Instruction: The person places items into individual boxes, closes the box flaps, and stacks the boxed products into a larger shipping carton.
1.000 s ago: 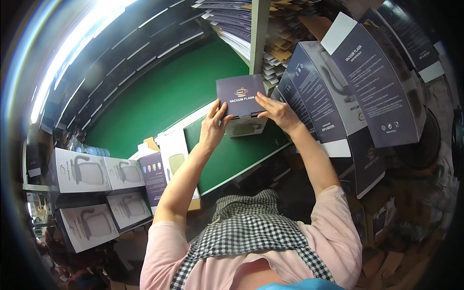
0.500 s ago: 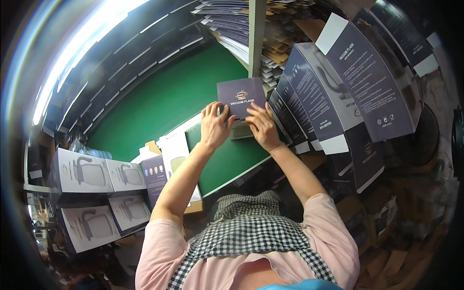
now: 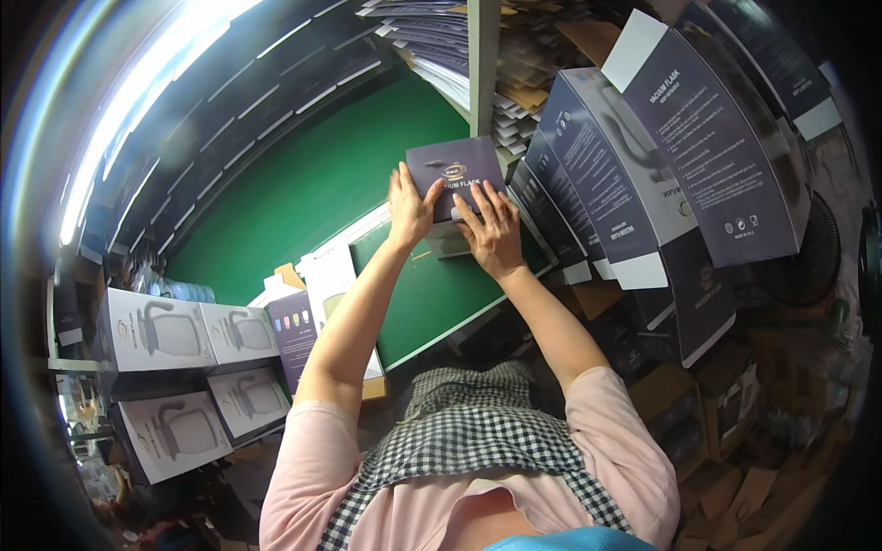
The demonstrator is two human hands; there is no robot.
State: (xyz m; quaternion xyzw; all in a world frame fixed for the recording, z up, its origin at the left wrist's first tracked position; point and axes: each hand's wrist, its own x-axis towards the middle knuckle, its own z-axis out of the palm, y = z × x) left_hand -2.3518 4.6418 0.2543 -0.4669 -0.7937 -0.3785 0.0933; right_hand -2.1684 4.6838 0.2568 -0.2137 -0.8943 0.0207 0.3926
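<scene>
A dark purple vacuum flask box (image 3: 478, 154) stands on the green worktop with its printed top face up. My left hand (image 3: 410, 209) holds the box's left side, fingers along the wall and thumb over the top. My right hand (image 3: 497, 230) rests on the near right part of the top, fingers spread and stretched out, and covers part of the print. Below the hands, the pale near side of the box shows. Whatever is inside the box is hidden.
White flask boxes (image 3: 165, 329) are stacked at the left. Beside my left forearm lie a purple carton (image 3: 294, 332) and a white one. Large dark cartons (image 3: 703, 151) lean at the right, near a post (image 3: 483, 69). Flattened cartons (image 3: 427, 28) are piled at the back.
My right hand has come down onto the near right of the box top. My left hand has slid up along the left side, its thumb now over the top face.
</scene>
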